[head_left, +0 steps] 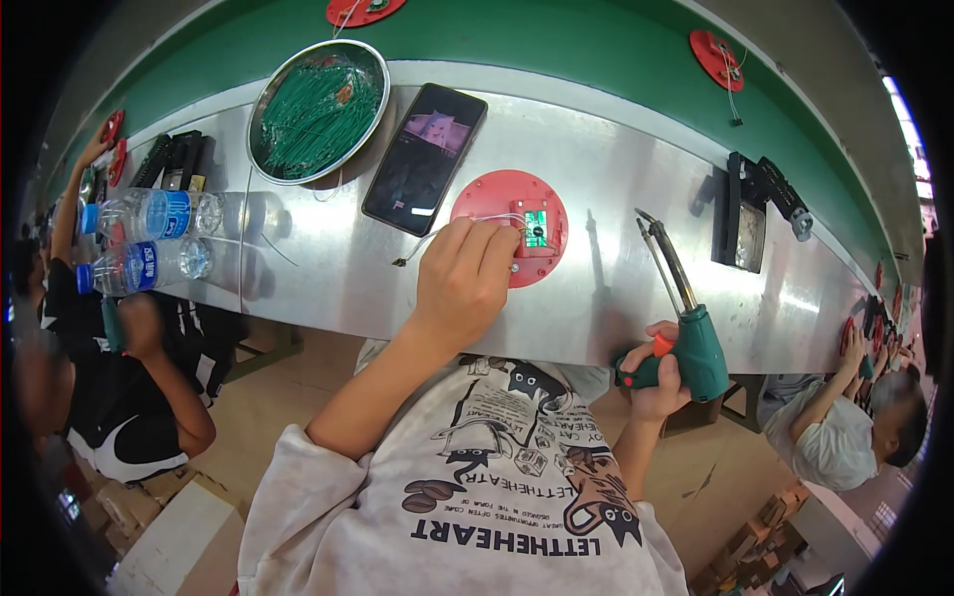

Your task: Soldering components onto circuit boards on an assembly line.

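A round red plastic disc (pixel 481 191) lies on the metal bench in front of me, with a small green circuit board (pixel 536 228) in a raised red square on it. My left hand (pixel 463 279) rests over the disc's left side, fingers pinched together at the board's left edge. What is between the fingertips is hidden. Thin white wires (pixel 434 234) run past these fingers to a small dark connector left of the hand. My right hand (pixel 656 387) grips a green soldering gun (pixel 703 350) by its handle, its metal tip pointing up and away, apart from the disc.
A metal bowl (pixel 382 114) of green wires and a phone (pixel 425 157) are at the back left. Two water bottles (pixel 149 266) lie farther left. A black soldering stand (pixel 738 221) is at right. Red discs (pixel 716 62) sit on the green belt (pixel 556 47). Co-workers (pixel 835 437) flank me.
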`<state>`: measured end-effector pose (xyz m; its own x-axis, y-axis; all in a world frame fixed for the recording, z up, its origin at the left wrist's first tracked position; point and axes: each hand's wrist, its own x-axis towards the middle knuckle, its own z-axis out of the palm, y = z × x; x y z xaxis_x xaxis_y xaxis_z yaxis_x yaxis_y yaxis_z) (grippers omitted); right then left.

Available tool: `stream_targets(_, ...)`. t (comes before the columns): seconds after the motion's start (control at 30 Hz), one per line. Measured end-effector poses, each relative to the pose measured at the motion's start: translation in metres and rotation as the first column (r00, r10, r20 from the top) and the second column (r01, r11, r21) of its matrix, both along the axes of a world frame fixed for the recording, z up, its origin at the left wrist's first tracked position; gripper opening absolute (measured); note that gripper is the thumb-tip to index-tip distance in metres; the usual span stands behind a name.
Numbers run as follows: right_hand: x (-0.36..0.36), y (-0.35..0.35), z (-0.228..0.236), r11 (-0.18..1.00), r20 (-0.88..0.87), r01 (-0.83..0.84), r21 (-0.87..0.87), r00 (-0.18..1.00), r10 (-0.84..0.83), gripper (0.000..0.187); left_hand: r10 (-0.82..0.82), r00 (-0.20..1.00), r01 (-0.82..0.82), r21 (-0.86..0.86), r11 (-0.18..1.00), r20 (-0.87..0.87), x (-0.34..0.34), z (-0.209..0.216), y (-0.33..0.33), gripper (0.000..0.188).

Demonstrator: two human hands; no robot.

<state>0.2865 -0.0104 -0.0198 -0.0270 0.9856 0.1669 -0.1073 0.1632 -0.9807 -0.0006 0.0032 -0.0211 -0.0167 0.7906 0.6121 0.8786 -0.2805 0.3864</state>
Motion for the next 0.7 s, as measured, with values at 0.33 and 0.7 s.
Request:
stream_targets(0.33, 0.021, 0.020, -0.006, 0.997, -0.102, 0.069, 0.028, 0.993, -0.065, 0.041, 0.052, 0.996, -0.052, 0.010, 0.999, -0.071, 0.006, 0.009, 0.002, 0.019)
stream_targets(0.7, 0.023, -0.005, 0.009, 0.983, 0.018, -0.130, -0.133, 0.991, 0.133, 0.049, 0.019, 0.999, -0.020, -0.001, 1.000, -0.046, 0.006, 0.008, 0.002, 0.016)
